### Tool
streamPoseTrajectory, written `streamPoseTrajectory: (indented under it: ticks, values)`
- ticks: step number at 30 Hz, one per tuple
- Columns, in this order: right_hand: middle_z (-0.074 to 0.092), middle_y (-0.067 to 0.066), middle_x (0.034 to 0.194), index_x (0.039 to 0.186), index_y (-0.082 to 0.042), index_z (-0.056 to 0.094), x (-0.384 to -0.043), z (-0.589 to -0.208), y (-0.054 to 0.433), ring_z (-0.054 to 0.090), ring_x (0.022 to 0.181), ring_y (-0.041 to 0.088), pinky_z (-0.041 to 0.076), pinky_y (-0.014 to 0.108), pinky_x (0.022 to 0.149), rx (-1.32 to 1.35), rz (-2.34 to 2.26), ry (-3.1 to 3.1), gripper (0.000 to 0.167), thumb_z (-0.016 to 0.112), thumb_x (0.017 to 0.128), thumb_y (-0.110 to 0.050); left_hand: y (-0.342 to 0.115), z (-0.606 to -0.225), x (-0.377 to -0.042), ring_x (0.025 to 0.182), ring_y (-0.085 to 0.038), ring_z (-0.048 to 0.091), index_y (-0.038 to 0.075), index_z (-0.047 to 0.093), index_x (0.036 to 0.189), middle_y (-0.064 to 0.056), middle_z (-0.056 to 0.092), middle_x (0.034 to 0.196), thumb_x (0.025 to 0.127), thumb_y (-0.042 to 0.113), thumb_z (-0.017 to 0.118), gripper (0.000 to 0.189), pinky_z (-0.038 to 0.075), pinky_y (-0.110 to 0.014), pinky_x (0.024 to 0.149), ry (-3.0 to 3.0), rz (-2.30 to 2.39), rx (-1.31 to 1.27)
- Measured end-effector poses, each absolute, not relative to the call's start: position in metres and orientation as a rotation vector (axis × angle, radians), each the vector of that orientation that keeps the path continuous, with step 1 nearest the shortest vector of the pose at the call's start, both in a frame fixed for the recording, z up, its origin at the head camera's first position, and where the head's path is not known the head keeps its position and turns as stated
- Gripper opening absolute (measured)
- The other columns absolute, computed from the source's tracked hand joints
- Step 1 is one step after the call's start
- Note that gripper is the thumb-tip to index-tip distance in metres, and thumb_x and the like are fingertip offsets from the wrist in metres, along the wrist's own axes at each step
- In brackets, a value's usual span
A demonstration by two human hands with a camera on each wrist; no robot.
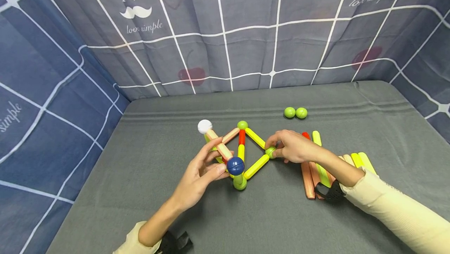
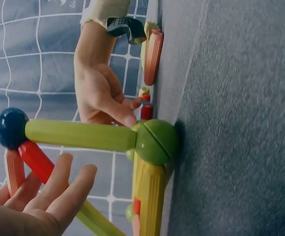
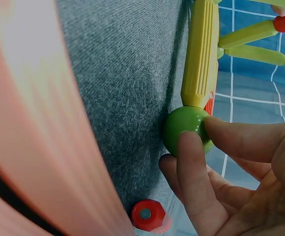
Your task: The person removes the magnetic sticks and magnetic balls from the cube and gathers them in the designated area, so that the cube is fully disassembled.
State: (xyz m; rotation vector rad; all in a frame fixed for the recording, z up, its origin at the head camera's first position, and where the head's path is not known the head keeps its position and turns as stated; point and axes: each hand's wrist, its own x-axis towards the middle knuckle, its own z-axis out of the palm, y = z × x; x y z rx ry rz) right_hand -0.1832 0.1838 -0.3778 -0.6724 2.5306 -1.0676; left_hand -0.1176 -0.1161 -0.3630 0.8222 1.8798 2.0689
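A frame of sticks and balls stands on the grey cloth. At its left, a pale orange stick (image 1: 221, 148) joins a white ball (image 1: 205, 126) to a raised blue ball (image 1: 235, 165). My left hand (image 1: 195, 177) grips around this stick, its fingers partly hidden behind it. From the blue ball, a green stick (image 2: 80, 135) drops to a green ball (image 2: 157, 141) on the cloth. My right hand (image 1: 295, 147) pinches another green ball (image 3: 184, 129) at the right corner, where two yellow sticks (image 1: 256, 167) meet. A red-and-yellow stick (image 1: 241, 140) crosses the middle.
Two loose green balls (image 1: 295, 112) lie farther back. Several orange, yellow and green sticks (image 1: 308, 179) lie at the right, partly beneath my right forearm. A checked curtain (image 1: 246, 19) borders the cloth-covered surface (image 1: 158, 160) at the back and sides.
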Motion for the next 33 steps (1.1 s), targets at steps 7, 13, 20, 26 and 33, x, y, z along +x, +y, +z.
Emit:
streamPoseTrajectory:
  ticks: [7, 13, 20, 26, 33]
  values:
    - [0.064, 0.006, 0.105, 0.111, -0.004, 0.07, -0.163, -0.365, 0.175, 0.064, 0.084, 0.016, 0.054, 0.028, 0.061, -0.711, -1.184, 2.686, 0.019, 0.069, 0.092, -0.007, -0.114, -0.363, -0.121, 0.102, -0.026, 0.068, 0.001, 0.039, 0.142, -0.028, 0.055, 0.132, 0.1, 0.002, 0.055, 0.046, 0.055, -0.044, 0.086, 1.945, 2.077, 0.795]
    - [0.065, -0.001, 0.104, 0.111, -0.012, 0.069, -0.125, -0.335, 0.147, 0.066, 0.091, 0.016, 0.058, 0.031, 0.056, -0.93, -1.634, 2.518, 0.018, 0.069, 0.093, -0.009, -0.116, -0.363, -0.123, 0.101, -0.026, 0.068, 0.003, 0.037, 0.146, -0.026, 0.054, 0.134, 0.096, -0.006, 0.056, 0.054, 0.055, -0.041, 0.088, 1.948, 2.045, 0.837]
    - [0.063, -0.006, 0.104, 0.11, -0.016, 0.07, -0.107, -0.324, 0.12, 0.063, 0.091, 0.011, 0.056, 0.027, 0.056, -1.142, -1.682, 2.431, 0.018, 0.072, 0.092, -0.014, -0.119, -0.364, -0.123, 0.103, -0.028, 0.066, 0.005, 0.033, 0.15, -0.026, 0.052, 0.134, 0.092, -0.014, 0.053, 0.064, 0.055, -0.04, 0.088, 1.978, 1.988, 0.861]
    - [0.063, -0.009, 0.096, 0.105, -0.016, 0.071, -0.108, -0.326, 0.111, 0.063, 0.086, 0.009, 0.055, 0.026, 0.055, -1.136, -1.654, 2.491, 0.013, 0.072, 0.092, -0.012, -0.124, -0.367, -0.129, 0.091, -0.028, 0.07, 0.013, 0.037, 0.151, -0.019, 0.057, 0.127, 0.094, -0.015, 0.046, 0.064, 0.057, -0.035, 0.08, 2.217, 1.92, 0.774]
    - [0.062, -0.011, 0.093, 0.105, -0.016, 0.07, -0.108, -0.327, 0.11, 0.064, 0.085, 0.009, 0.055, 0.026, 0.057, -1.111, -1.645, 2.509, 0.016, 0.073, 0.09, -0.009, -0.135, -0.369, -0.145, 0.092, -0.023, 0.055, 0.01, 0.048, 0.143, -0.016, 0.05, 0.111, 0.092, -0.001, 0.063, 0.054, 0.047, -0.029, 0.074, 2.653, 1.996, 0.496]
